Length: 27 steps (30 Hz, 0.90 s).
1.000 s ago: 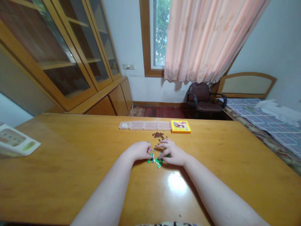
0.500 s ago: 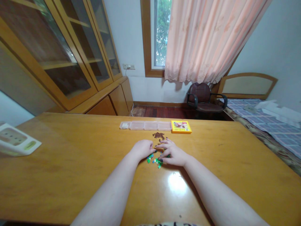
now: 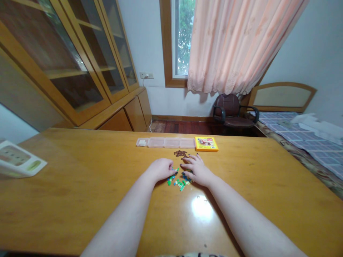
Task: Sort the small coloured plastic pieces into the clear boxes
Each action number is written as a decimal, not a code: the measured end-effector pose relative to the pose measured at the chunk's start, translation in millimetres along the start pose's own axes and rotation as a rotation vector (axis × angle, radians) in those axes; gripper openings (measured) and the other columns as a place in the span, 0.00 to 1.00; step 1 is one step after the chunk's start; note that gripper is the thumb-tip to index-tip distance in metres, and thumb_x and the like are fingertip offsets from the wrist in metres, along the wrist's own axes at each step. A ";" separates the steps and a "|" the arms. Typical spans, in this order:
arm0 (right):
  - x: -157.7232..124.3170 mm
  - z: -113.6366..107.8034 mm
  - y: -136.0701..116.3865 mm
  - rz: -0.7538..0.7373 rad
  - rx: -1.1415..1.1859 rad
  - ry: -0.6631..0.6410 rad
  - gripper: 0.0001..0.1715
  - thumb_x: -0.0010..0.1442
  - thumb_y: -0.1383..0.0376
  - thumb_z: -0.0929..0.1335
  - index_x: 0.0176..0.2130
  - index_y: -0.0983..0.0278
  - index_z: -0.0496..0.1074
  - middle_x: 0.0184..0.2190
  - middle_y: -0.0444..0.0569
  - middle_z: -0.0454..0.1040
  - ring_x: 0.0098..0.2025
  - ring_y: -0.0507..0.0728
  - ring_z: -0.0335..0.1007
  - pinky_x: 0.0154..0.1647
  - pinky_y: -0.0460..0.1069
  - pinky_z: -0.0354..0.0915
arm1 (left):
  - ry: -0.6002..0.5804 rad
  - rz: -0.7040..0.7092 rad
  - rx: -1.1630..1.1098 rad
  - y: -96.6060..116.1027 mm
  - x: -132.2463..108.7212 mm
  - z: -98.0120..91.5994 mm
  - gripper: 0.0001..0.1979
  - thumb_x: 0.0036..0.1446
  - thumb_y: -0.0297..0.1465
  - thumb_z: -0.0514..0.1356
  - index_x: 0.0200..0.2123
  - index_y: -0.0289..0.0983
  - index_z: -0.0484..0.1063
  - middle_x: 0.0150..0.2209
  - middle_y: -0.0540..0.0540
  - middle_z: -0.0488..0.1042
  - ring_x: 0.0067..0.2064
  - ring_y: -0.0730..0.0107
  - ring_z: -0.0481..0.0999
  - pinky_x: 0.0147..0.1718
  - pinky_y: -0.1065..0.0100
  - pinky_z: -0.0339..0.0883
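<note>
My left hand (image 3: 161, 169) rests at the left edge of a loose group of small green, blue and cream pieces (image 3: 181, 185), its fingers curled and closed; whatever they may hold is too small to make out. On the right side of the same pieces, my right hand (image 3: 197, 170) lies low over the table with its fingers spread, hiding some of them. Just beyond both hands sits a small pile of brown pieces (image 3: 180, 153). Behind that pile is a row of clear plastic trays (image 3: 172, 143), and a yellow box (image 3: 206, 144) adjoins its right end.
The wooden table (image 3: 93, 200) fills the foreground. A white plastic object (image 3: 23, 159) stands at its far left. Past the table are a glass-door cabinet, a brown chair (image 3: 235, 112) and a bed (image 3: 302, 132).
My right hand has moved slightly away from me and its thumb has lifted off the near pieces, showing more of them. My left hand has barely moved.
</note>
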State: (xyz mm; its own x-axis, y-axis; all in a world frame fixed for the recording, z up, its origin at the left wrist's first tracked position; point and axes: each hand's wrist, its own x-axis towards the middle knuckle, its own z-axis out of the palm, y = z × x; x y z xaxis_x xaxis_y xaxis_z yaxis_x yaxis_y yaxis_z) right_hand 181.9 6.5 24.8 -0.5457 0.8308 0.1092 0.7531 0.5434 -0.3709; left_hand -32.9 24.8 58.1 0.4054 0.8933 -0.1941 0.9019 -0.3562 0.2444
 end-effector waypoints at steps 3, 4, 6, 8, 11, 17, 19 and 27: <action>0.2 -2.6 -2.2 -0.019 0.019 0.054 0.22 0.60 0.54 0.63 0.51 0.57 0.70 0.56 0.52 0.65 0.60 0.64 0.49 0.61 0.66 0.39 | 0.004 -0.011 0.006 4.7 0.8 1.6 0.15 0.51 0.45 0.56 0.29 0.39 0.71 0.29 0.46 0.76 0.32 0.65 0.74 0.28 0.70 0.60; 0.2 -4.0 -3.1 -0.037 0.033 0.077 0.20 0.60 0.54 0.63 0.50 0.58 0.71 0.54 0.52 0.66 0.59 0.63 0.51 0.61 0.65 0.40 | 0.010 -0.023 0.010 6.4 1.3 2.3 0.15 0.52 0.45 0.56 0.29 0.39 0.71 0.30 0.46 0.76 0.32 0.65 0.74 0.29 0.70 0.61; -0.1 -7.2 -5.1 -0.091 0.072 0.113 0.16 0.60 0.57 0.64 0.46 0.58 0.73 0.49 0.52 0.70 0.56 0.61 0.56 0.61 0.64 0.42 | 0.022 -0.047 0.018 8.6 2.5 3.5 0.14 0.53 0.44 0.55 0.29 0.39 0.72 0.31 0.45 0.76 0.33 0.64 0.74 0.30 0.69 0.61; -0.9 -10.0 -6.7 -0.157 0.116 0.113 0.13 0.59 0.59 0.65 0.42 0.58 0.75 0.45 0.50 0.72 0.53 0.60 0.59 0.60 0.62 0.44 | 0.027 -0.069 0.025 8.1 3.6 4.1 0.14 0.53 0.43 0.55 0.30 0.39 0.72 0.32 0.44 0.77 0.34 0.64 0.75 0.32 0.69 0.62; -2.7 -12.6 -9.1 -0.213 0.161 0.041 0.13 0.56 0.58 0.67 0.43 0.55 0.75 0.48 0.49 0.70 0.55 0.61 0.57 0.60 0.63 0.44 | 0.042 -0.129 0.048 3.3 4.9 3.3 0.13 0.54 0.41 0.54 0.31 0.39 0.72 0.33 0.43 0.77 0.35 0.62 0.75 0.32 0.68 0.63; -5.3 -14.5 -16.1 -0.183 0.178 -0.162 0.24 0.53 0.48 0.67 0.50 0.48 0.70 0.63 0.46 0.55 0.64 0.67 0.41 0.61 0.68 0.32 | 0.044 -0.200 0.067 -2.3 4.1 -2.4 0.13 0.54 0.41 0.55 0.34 0.38 0.73 0.35 0.42 0.77 0.38 0.61 0.76 0.33 0.69 0.64; -5.2 -14.1 -18.0 -0.174 0.176 -0.191 0.27 0.53 0.46 0.67 0.51 0.47 0.69 0.64 0.45 0.51 0.65 0.68 0.38 0.61 0.69 0.30 | 0.025 -0.201 0.070 -1.5 1.7 -4.5 0.15 0.55 0.41 0.54 0.34 0.38 0.74 0.35 0.41 0.77 0.38 0.61 0.76 0.33 0.69 0.65; -3.6 -9.1 -17.5 -0.179 0.156 -0.187 0.24 0.53 0.45 0.67 0.48 0.47 0.72 0.64 0.44 0.51 0.66 0.68 0.37 0.61 0.70 0.30 | -0.125 -0.223 0.084 0.4 -12.0 -5.8 0.17 0.56 0.41 0.52 0.36 0.38 0.76 0.38 0.38 0.78 0.40 0.59 0.77 0.37 0.66 0.67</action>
State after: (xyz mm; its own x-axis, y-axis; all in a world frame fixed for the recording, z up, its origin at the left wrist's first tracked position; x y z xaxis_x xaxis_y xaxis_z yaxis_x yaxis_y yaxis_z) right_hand 174.1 -4.9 39.3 -0.7340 0.6789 0.0196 0.5810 0.6426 -0.4995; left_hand -38.2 15.5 66.0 0.2059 0.9133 -0.3515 0.9781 -0.1804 0.1040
